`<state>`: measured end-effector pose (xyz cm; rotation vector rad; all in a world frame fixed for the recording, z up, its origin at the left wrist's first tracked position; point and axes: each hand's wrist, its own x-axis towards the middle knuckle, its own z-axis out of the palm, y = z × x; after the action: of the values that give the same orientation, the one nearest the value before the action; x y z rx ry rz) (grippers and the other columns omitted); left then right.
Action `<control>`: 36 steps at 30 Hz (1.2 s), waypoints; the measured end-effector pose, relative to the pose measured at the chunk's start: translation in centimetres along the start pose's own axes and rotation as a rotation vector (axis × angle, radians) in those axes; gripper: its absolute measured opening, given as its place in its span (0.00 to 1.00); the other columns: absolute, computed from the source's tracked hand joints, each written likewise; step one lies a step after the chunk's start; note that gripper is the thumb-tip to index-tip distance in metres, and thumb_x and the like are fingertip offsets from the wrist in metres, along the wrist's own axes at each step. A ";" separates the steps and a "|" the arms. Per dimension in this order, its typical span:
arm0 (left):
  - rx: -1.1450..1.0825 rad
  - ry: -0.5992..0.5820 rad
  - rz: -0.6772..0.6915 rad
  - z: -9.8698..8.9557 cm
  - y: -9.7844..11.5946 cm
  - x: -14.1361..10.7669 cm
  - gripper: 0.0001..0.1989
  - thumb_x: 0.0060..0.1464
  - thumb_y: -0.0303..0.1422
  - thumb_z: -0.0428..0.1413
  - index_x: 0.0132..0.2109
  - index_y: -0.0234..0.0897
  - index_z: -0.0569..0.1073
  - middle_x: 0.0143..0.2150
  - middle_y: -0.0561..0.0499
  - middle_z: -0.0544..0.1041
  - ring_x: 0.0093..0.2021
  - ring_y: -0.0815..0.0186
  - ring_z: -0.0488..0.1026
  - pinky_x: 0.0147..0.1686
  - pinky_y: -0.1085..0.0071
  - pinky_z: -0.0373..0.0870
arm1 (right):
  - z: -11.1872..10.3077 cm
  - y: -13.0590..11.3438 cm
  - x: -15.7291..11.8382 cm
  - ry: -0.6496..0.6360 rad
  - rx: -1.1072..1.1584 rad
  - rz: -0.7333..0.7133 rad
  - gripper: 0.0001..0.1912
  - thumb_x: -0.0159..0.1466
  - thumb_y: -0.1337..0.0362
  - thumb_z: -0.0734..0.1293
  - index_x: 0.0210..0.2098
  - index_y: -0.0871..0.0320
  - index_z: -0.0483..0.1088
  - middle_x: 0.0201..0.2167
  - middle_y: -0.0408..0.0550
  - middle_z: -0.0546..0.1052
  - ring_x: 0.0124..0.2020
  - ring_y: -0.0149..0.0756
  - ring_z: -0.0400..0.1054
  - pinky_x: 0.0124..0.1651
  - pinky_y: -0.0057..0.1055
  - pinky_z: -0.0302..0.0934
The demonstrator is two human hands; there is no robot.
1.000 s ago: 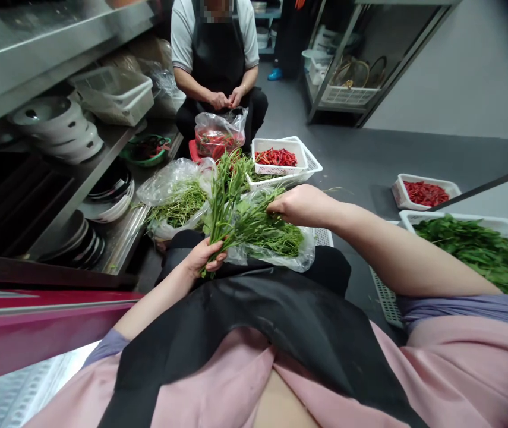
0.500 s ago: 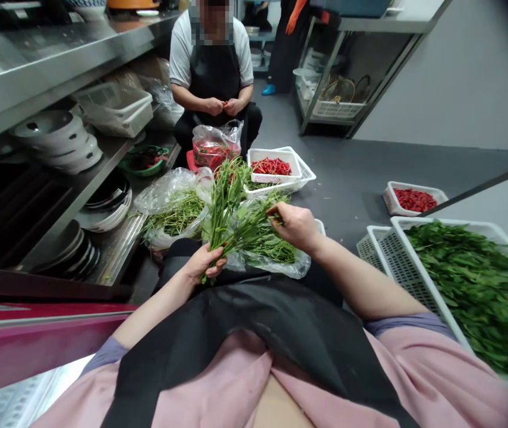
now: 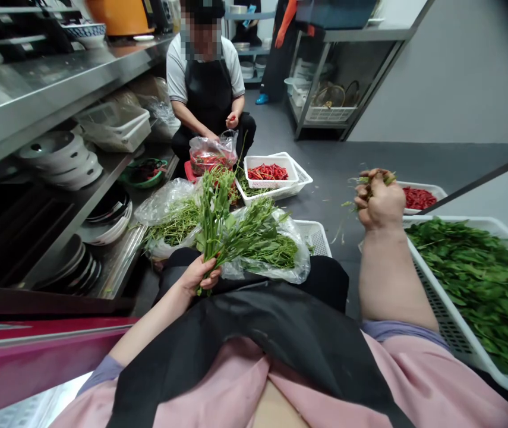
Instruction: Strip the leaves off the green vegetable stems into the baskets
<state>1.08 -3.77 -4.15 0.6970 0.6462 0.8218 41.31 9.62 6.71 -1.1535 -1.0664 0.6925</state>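
Observation:
My left hand [image 3: 200,275] is closed round the stems of a bunch of leafy greens [image 3: 218,220], whose tops fan out upward and to the right. Off to the right, my right hand [image 3: 381,199] is raised with its fingers curled round some plant scraps [image 3: 385,177]; thin pale strands hang below it. Between my knees lies a clear plastic bag [image 3: 300,261] with more greens [image 3: 275,249] in it. Left of that, another bag [image 3: 164,196] holds thin green stems [image 3: 176,223].
A co-worker [image 3: 209,89] squats opposite, one hand at a bag of red chillies [image 3: 211,159]. White baskets hold red chillies [image 3: 269,172]; a large basket [image 3: 454,315] of leaves [image 3: 480,279] stands at my right. Metal shelves [image 3: 115,157] with stacked dishes line the left.
My right hand has moved from the bunch out to the right, carrying plant scraps. My left hand still grips the bunch. The co-worker has lowered one hand to the chilli bag.

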 end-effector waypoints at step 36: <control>0.118 0.083 -0.006 0.6 -0.2 -0.1 0.24 0.45 0.43 0.65 0.42 0.34 0.65 0.19 0.58 0.68 0.09 0.80 0.53 0.10 0.83 0.44 | 10.8 -4.8 -6.2 -1.041 -1.081 -0.249 0.13 0.60 0.61 0.67 0.42 0.58 0.77 0.33 0.49 0.78 0.35 0.37 0.70 0.35 0.28 0.57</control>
<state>1.60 -4.14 -3.90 0.7707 0.7759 0.8154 28.62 6.84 9.88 -1.5084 -2.6270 0.4822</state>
